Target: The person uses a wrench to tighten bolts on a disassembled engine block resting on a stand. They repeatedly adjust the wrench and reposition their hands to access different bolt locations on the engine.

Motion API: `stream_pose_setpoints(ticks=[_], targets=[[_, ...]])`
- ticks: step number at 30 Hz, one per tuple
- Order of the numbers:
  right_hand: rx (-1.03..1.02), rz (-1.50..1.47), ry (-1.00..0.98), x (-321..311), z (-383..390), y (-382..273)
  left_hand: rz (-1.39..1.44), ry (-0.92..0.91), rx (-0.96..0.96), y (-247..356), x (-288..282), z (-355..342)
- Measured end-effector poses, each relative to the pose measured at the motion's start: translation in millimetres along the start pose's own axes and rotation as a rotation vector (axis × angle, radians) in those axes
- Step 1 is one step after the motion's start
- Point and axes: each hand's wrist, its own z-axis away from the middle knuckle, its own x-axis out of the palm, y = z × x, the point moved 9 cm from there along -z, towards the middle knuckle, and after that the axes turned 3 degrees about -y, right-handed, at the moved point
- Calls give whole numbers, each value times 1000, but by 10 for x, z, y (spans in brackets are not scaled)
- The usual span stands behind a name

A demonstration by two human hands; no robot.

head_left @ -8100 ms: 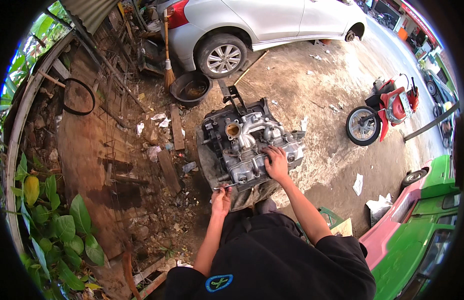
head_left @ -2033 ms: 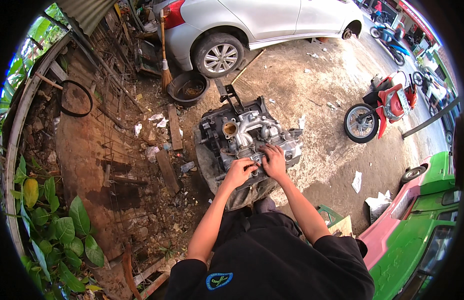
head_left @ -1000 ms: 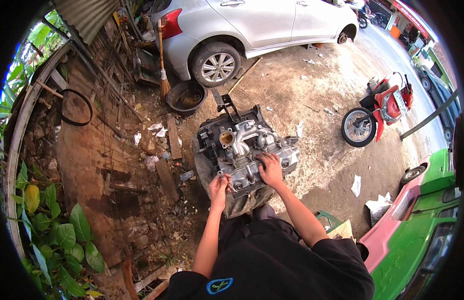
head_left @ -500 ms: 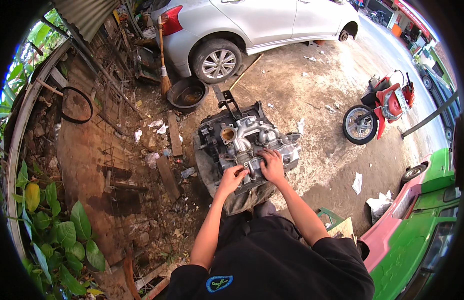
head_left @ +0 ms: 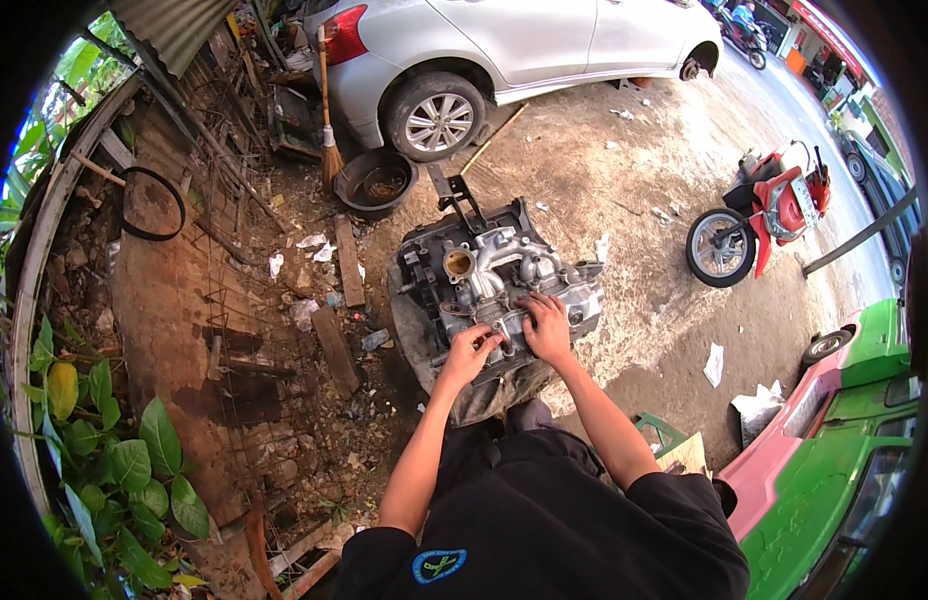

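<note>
A car engine with a silvery intake manifold sits in front of me on a dirty cloth. At its near side, my left hand has thumb and fingertips pinched together beside a small pale metal piece. What lies between those fingertips is too small to make out. Just to the right, my right hand lies on the engine's near right part, fingers stretched out and slightly bent, palm down. The fingers cover the metal beneath them.
Beyond the engine stand a black basin, a broom and a silver car. A red motorcycle is parked at the right, near a green and pink vehicle. Wooden planks and litter lie to the left.
Both hands stay at nearly the same spots on the engine, with only slight finger shifts. A rider on a motorcycle has come into view on the road at the far upper right.
</note>
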Motion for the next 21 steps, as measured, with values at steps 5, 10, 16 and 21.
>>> stream_pose_setpoints(ticks=[5, 10, 16, 21], targets=[[5, -8, -6, -11, -5, -10, -70, -7, 126, 219, 14, 18], [2, -27, -10, -38, -8, -43, -215, -43, 186, 401, 89, 112], [4, -18, -22, -19, -11, -32, -211, 67, 254, 464, 125, 130], [1, -11, -31, 3, -4, -4, -54, 263, 217, 235, -72, 226]])
